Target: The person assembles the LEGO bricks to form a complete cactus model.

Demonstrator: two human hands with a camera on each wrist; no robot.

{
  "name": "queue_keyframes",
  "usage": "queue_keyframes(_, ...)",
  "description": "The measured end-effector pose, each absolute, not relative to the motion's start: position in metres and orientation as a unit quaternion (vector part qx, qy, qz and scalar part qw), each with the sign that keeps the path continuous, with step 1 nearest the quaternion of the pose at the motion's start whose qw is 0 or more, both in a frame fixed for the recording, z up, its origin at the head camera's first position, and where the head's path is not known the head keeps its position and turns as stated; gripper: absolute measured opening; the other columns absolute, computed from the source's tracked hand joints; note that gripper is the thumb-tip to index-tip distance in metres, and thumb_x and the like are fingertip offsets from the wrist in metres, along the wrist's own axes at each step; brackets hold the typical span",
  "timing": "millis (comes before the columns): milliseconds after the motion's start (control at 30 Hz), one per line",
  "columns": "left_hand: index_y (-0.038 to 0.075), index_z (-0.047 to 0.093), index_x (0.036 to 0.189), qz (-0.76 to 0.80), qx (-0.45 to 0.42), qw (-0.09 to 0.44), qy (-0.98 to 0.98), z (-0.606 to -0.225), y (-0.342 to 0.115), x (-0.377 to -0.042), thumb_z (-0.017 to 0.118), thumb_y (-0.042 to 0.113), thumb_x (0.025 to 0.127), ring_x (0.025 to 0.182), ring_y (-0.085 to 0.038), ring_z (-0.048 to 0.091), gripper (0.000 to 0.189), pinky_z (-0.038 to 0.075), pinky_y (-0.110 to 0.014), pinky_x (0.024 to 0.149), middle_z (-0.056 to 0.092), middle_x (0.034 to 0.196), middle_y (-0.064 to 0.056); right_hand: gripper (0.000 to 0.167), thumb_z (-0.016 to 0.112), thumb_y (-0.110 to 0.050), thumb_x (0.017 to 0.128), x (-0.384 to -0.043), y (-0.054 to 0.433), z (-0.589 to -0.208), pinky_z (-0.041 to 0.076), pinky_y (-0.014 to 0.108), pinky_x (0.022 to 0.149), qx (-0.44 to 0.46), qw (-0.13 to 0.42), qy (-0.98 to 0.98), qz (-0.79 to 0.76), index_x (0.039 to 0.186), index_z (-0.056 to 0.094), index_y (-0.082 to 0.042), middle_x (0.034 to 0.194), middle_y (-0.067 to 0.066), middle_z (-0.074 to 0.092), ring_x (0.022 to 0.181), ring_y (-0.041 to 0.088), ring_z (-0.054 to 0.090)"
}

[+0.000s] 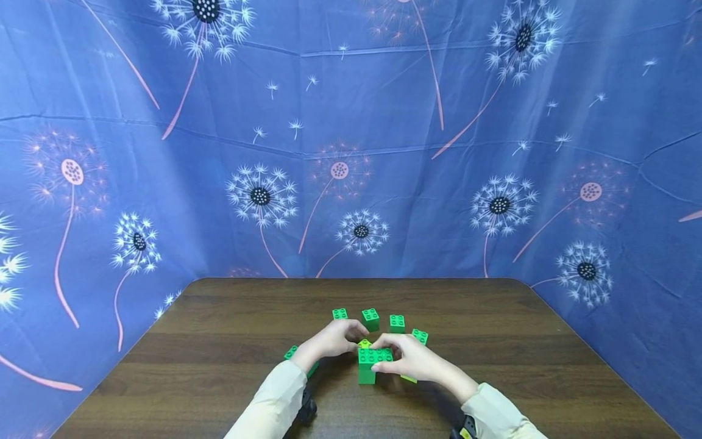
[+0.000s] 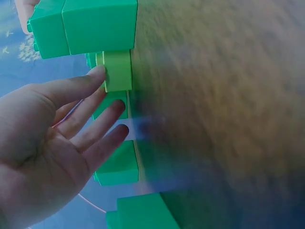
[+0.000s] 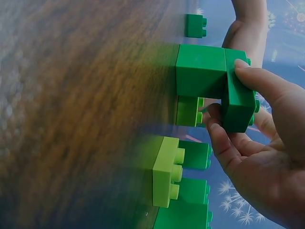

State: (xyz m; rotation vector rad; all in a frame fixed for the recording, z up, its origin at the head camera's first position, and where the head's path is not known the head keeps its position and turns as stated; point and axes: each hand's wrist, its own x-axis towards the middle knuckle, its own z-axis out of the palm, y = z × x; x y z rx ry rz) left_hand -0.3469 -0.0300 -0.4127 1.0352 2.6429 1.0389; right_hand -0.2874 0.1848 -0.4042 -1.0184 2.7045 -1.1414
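Observation:
My right hand (image 1: pixel 408 356) pinches a long green toy brick (image 3: pixel 237 102) between thumb and fingers. This brick sits on a green block (image 3: pixel 200 71) standing on the table, and one end juts out past it. My left hand (image 1: pixel 337 338) is just beyond the stack, fingers loosely bent. Its thumb tip overlaps the edge of a small lime brick (image 2: pixel 117 71) in the left wrist view, while the other fingers are spread apart. Another lime brick (image 3: pixel 165 171), studs up, lies beneath my right hand, mostly hidden in the head view.
Several green bricks stand in an arc behind my hands, among them one at the far left (image 1: pixel 340 314), one at the middle (image 1: pixel 370 319) and one at the right (image 1: pixel 420 336). Another green brick (image 1: pixel 291 352) is partly hidden by my left wrist. A patterned blue cloth (image 1: pixel 417 213) hangs around the wooden table (image 1: pixel 230 317).

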Motion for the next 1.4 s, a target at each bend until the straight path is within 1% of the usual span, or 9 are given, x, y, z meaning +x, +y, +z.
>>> queue_keyframes(133, 0.002, 0.063, 0.109, 0.361, 0.334, 0.069, 0.868, -0.413, -0.033, -0.348, 0.068, -0.002, 0.081, 0.099, -0.026, 0.065, 0.029, 0.053, -0.03, 0.079, 0.068, 0.104, -0.012, 0.031, 0.07, -0.033, 0.084, -0.288, 0.185, -0.405, 0.043, 0.02, 0.057, -0.329, 0.014, 0.87, -0.367, 0.109, 0.064, -0.015, 0.097, -0.005, 0.066, 0.061, 0.0, 0.046)
queue_keyframes(300, 0.002, 0.061, 0.115, 0.367, 0.335, 0.076, 0.864, -0.413, -0.035, -0.348, 0.069, -0.001, 0.081, 0.108, -0.029, 0.061, 0.035, 0.051, -0.038, 0.087, 0.066, 0.113, -0.014, 0.031, 0.069, -0.033, 0.084, -0.288, 0.185, -0.404, 0.043, 0.02, 0.057, -0.327, 0.013, 0.87, -0.368, 0.109, 0.064, -0.015, 0.098, -0.005, 0.066, 0.061, 0.002, 0.046)
queue_keyframes(400, 0.003, 0.061, 0.116, 0.364, 0.341, 0.077, 0.863, -0.414, -0.034, -0.348, 0.069, -0.001, 0.081, 0.109, -0.029, 0.061, 0.037, 0.05, -0.04, 0.089, 0.066, 0.114, -0.014, 0.031, 0.069, -0.034, 0.084, -0.288, 0.184, -0.405, 0.044, 0.02, 0.058, -0.328, 0.016, 0.87, -0.368, 0.109, 0.064, -0.015, 0.098, -0.005, 0.066, 0.062, 0.001, 0.047)
queue_keyframes(667, 0.003, 0.063, 0.112, 0.352, 0.334, 0.073, 0.872, -0.412, -0.035, -0.346, 0.071, 0.003, 0.08, 0.102, -0.027, 0.063, 0.033, 0.051, -0.033, 0.084, 0.068, 0.107, -0.012, 0.031, 0.07, -0.033, 0.084, -0.288, 0.183, -0.405, 0.043, 0.02, 0.056, -0.331, 0.01, 0.869, -0.366, 0.109, 0.064, -0.015, 0.094, -0.005, 0.066, 0.061, 0.0, 0.046)
queue_keyframes(900, 0.0, 0.063, 0.109, 0.355, 0.33, 0.062, 0.873, -0.412, -0.042, -0.346, 0.074, 0.007, 0.079, 0.097, -0.028, 0.064, 0.034, 0.051, -0.034, 0.082, 0.068, 0.101, -0.011, 0.032, 0.071, -0.032, 0.083, -0.288, 0.183, -0.405, 0.041, 0.019, 0.054, -0.333, 0.004, 0.868, -0.368, 0.108, 0.065, -0.014, 0.094, -0.005, 0.066, 0.056, 0.001, 0.044)
queue_keyframes(1100, 0.0, 0.065, 0.106, 0.353, 0.318, 0.063, 0.878, -0.414, -0.045, -0.345, 0.075, 0.008, 0.078, 0.094, -0.027, 0.065, 0.031, 0.052, -0.034, 0.079, 0.068, 0.101, -0.011, 0.033, 0.071, -0.033, 0.083, -0.288, 0.184, -0.406, 0.04, 0.018, 0.053, -0.331, 0.003, 0.871, -0.363, 0.109, 0.065, -0.015, 0.089, -0.007, 0.065, 0.055, -0.002, 0.041)
queue_keyframes(1400, 0.002, 0.069, 0.103, 0.34, 0.301, 0.058, 0.889, -0.413, -0.051, -0.346, 0.077, 0.015, 0.077, 0.09, -0.023, 0.066, 0.031, 0.053, -0.029, 0.075, 0.07, 0.098, -0.007, 0.032, 0.07, -0.032, 0.083, -0.288, 0.183, -0.404, 0.041, 0.019, 0.054, -0.327, 0.01, 0.872, -0.365, 0.11, 0.064, -0.015, 0.091, -0.006, 0.065, 0.056, -0.001, 0.042)
